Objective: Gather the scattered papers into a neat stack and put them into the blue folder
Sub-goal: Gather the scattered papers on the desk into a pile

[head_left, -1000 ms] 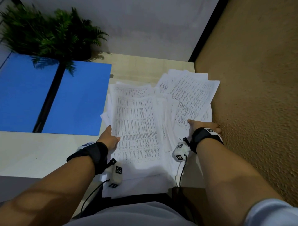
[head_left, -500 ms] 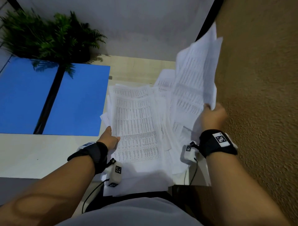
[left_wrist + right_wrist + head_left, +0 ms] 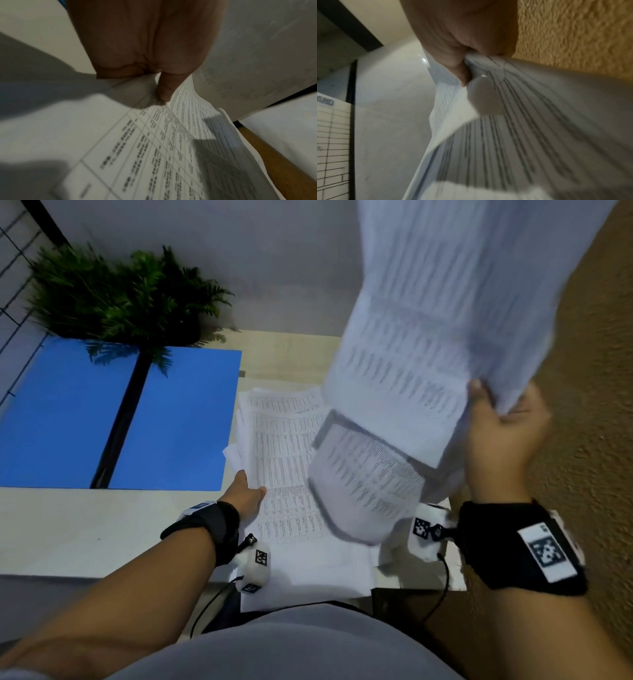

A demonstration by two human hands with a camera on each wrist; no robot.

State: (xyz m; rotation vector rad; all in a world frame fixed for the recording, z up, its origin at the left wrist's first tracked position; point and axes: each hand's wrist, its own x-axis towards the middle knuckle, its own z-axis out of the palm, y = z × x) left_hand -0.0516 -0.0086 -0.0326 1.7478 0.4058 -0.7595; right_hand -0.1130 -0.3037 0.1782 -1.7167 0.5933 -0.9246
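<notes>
An open blue folder (image 3: 178,419) with a black spine lies flat at the left of the table. To its right sits a loose pile of printed papers (image 3: 287,474). My left hand (image 3: 248,487) holds the pile's left edge. Its thumb (image 3: 164,92) presses on the top sheet (image 3: 171,148) and the fingers are hidden under the edge. My right hand (image 3: 493,409) grips a sheaf of papers (image 3: 445,320) by its lower corner. It holds the sheaf high above the table's right side, and one sheet (image 3: 366,484) droops onto the pile. The right wrist view shows the same pinch (image 3: 467,56) on the papers (image 3: 539,121).
A green potted fern (image 3: 120,296) stands at the back left, with fronds over the folder. A rough brown wall (image 3: 589,440) runs close along the table's right side. Pale tabletop (image 3: 85,525) shows in front of the folder. A ruled whiteboard (image 3: 332,135) appears in the right wrist view.
My right hand took hold of the right-hand papers and lifted them from the table to high in the air. The left hand stayed at the pile's left edge.
</notes>
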